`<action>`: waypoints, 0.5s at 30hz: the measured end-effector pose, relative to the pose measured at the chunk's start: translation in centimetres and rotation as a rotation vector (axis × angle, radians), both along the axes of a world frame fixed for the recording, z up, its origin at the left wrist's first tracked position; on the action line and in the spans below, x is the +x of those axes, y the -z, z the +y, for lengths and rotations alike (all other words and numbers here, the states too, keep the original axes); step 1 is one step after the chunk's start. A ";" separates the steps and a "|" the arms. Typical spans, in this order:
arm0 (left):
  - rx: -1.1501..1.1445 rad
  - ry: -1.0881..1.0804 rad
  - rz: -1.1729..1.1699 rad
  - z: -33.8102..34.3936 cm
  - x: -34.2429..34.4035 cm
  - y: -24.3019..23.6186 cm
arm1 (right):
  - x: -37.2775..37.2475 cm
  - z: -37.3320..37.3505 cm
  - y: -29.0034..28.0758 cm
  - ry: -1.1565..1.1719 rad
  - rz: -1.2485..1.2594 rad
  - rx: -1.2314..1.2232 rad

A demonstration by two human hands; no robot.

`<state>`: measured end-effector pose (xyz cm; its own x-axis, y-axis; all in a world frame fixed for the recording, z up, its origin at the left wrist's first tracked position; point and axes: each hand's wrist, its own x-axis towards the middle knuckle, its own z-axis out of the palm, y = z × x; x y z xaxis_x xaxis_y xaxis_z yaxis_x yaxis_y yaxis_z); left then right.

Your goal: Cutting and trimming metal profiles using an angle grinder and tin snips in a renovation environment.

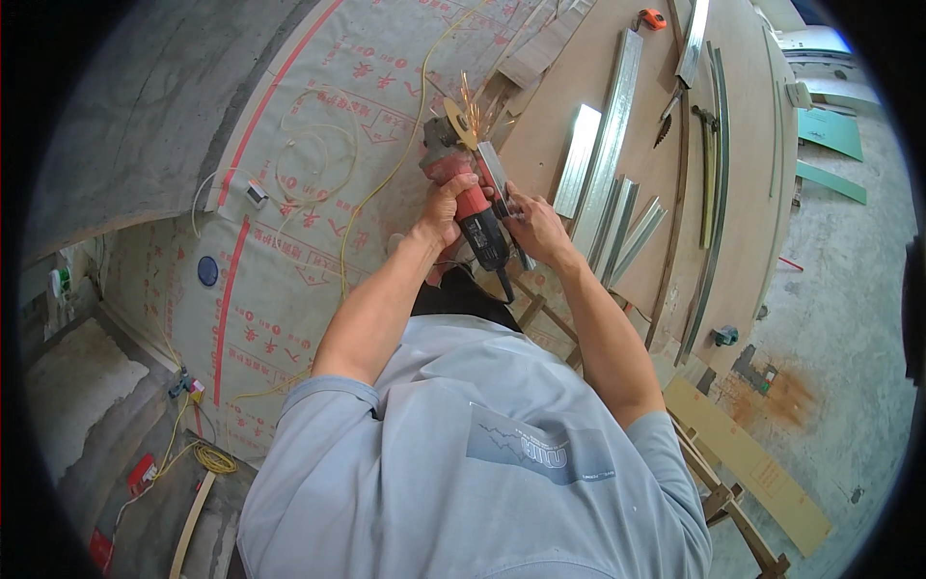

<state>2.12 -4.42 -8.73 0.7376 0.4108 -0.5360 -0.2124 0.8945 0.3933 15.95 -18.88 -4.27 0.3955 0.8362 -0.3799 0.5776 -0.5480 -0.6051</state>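
My left hand [442,210] is closed around the red-and-black angle grinder [481,234], whose yellow disc [461,124] is at the top with orange sparks [467,92] spraying from it. My right hand [536,227] grips a narrow silver metal profile [490,160] beside the grinder, with its upper end at the disc. The grinder's cable hangs from its black end near my belly. Just right of my hands, several loose metal channels [602,135] lie on a wooden board [733,232].
Printed protective sheeting [289,318] covers the floor on the left, crossed by yellow cables [427,58]. An orange tape measure [652,19], tools [704,125] and long strips lie on the board. Wooden trestles [716,502] stand below right. Green panels [830,133] lie far right; coiled cable [214,458] sits lower left.
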 end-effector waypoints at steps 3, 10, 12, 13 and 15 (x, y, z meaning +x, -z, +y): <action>0.012 0.015 0.001 0.0 0.0 0.2 | 0.0 0.0 -0.1 -0.001 0.010 0.015; -0.032 0.034 -0.008 0.1 0.0 0.8 | 0.0 -0.1 0.2 -0.011 -0.018 -0.007; -0.020 0.033 -0.017 0.1 0.0 0.8 | 0.0 -0.1 0.2 -0.010 -0.019 -0.001; -0.020 0.035 -0.018 0.1 0.1 0.9 | 0.1 -0.1 0.2 -0.010 -0.020 0.005; -0.020 0.015 -0.017 0.1 0.1 1.2 | 0.0 0.0 0.1 -0.015 -0.018 0.016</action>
